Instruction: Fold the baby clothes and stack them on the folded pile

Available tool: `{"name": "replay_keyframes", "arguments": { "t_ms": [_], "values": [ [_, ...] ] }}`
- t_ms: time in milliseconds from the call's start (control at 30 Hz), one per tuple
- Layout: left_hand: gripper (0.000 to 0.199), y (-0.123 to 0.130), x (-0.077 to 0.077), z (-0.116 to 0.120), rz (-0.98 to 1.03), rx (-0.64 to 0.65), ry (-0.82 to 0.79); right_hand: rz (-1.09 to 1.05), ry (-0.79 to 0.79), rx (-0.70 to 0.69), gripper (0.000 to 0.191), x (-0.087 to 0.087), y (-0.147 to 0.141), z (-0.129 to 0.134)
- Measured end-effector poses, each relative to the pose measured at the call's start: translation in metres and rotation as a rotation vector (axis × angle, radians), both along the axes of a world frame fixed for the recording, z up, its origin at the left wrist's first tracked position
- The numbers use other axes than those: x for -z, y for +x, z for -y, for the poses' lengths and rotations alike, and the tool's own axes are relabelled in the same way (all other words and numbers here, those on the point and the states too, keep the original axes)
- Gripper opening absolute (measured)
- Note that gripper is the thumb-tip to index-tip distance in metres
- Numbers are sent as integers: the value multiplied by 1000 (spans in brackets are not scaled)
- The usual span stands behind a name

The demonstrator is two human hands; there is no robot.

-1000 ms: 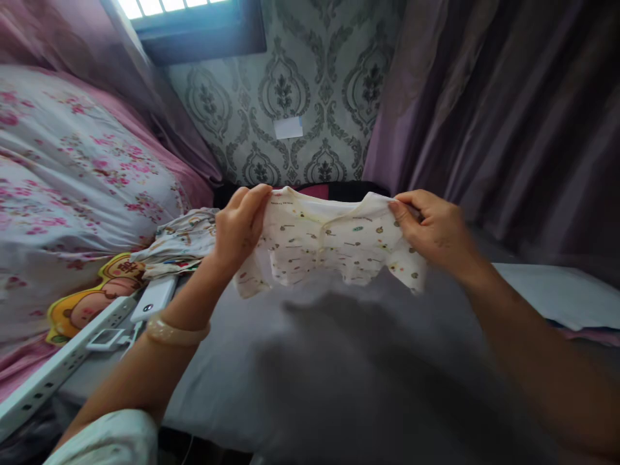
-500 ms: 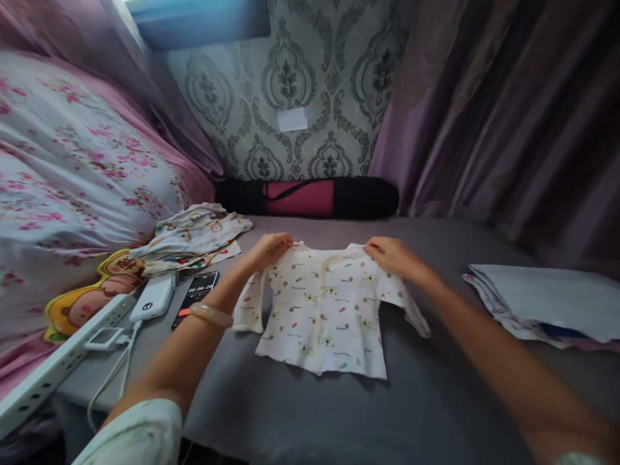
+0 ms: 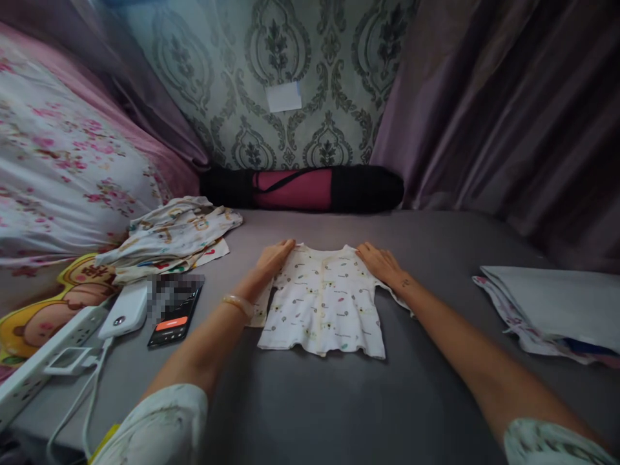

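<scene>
The grey sheet (image 3: 310, 410) has a little printed long-sleeved shirt (image 3: 324, 310) spread in the middle. Left hand (image 3: 275, 259) and right hand (image 3: 380, 263) rest on its shoulders, can't tell if they're pinching; an uneven tug could skew it, and wrists crossing the sleeves (image 3: 262, 307) might drag those into creases.

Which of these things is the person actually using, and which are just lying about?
In use:
- small printed shirt, laid out on the grey sheet
- left hand and right hand, at its shoulders

Seemingly just lying about:
- phone
- power bank
- power strip
- yellow cushion
- black-and-pink bag

Untouched, perhaps related:
- rumpled cloth pile
- folded stack
</scene>
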State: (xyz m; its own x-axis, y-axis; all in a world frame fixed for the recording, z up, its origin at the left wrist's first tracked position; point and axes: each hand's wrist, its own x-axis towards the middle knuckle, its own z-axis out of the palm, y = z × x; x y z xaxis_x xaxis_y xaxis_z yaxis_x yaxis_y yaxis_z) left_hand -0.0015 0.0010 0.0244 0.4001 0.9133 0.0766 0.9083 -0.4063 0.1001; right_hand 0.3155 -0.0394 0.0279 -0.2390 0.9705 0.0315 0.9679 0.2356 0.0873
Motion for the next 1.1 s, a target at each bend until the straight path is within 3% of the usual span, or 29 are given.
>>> {"name": "replay_keyframes", "arguments": {
  "t_ms": [400,567,700,833,967,1100],
  "values": [
    [30,12,-9,-47,-110,10,28,49,27,-26,35,7,9,-48],
    [31,15,4,-62,-47,0,-62,-62,-15,-67,30,13,15,-61],
    [27,22,11,-75,23,-34,-117,-198,-92,3,28,12,10,-77],
    [29,37,10,-80,94,-108,-176,-302,-183,144,40,7,-8,-86],
    [27,45,15,-76,144,-122,-129,-298,-55,208,34,10,-27,-79],
    [28,45,24,-71,117,-111,45,-248,126,171,34,19,-38,-70]
  ]
}}
